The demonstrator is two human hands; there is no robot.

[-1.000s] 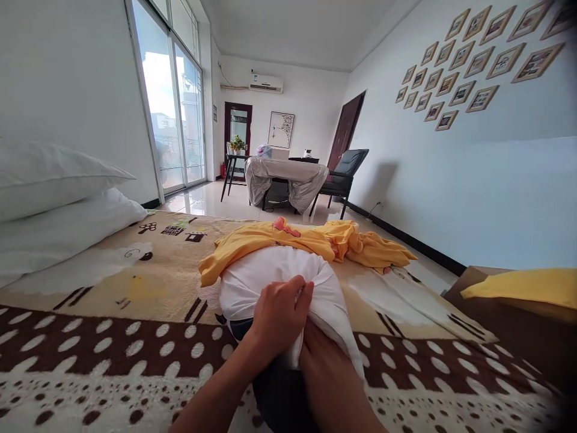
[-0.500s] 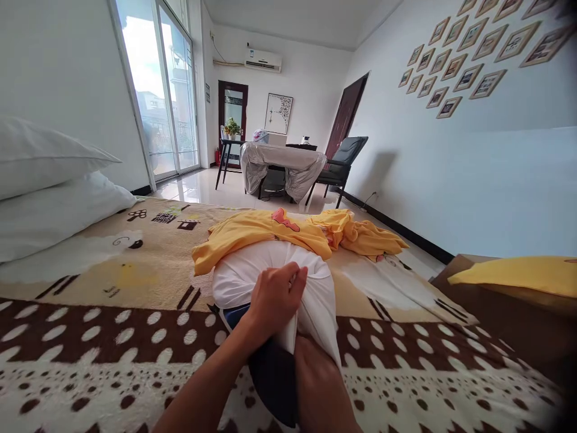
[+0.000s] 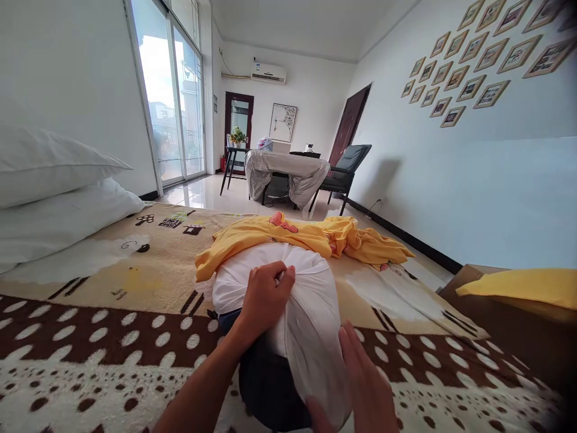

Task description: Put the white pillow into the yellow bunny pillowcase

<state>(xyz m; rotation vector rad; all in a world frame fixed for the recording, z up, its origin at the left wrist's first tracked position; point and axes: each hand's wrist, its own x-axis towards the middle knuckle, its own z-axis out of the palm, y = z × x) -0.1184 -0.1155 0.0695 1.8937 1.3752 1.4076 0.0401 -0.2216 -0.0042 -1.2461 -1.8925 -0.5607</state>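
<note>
A round bundle of white cloth (image 3: 311,319) lies on the patterned blanket, its folds drawn together toward the top. My left hand (image 3: 268,294) is closed on the gathered white cloth at that top. Beside the bundle's right edge, my right hand (image 3: 363,379) has its fingers stretched out and apart, touching the cloth's side. Dark navy fabric (image 3: 273,385) shows at the near left of the bundle, below my left wrist. Right behind the white cloth lies a yellow garment (image 3: 252,231) with a pink-red print.
Crumpled yellow clothing (image 3: 369,243) lies farther right on the blanket (image 3: 171,294). White pillows (image 3: 58,222) are stacked at the left. A cardboard box (image 3: 496,313) with yellow cloth (image 3: 532,288) stands at the right. Beyond are a covered table (image 3: 288,165) and a black chair (image 3: 345,174).
My right hand has come out from under the near side of the white cloth to its right side, fingers spread. My left hand keeps its grip. The view has shifted slightly.
</note>
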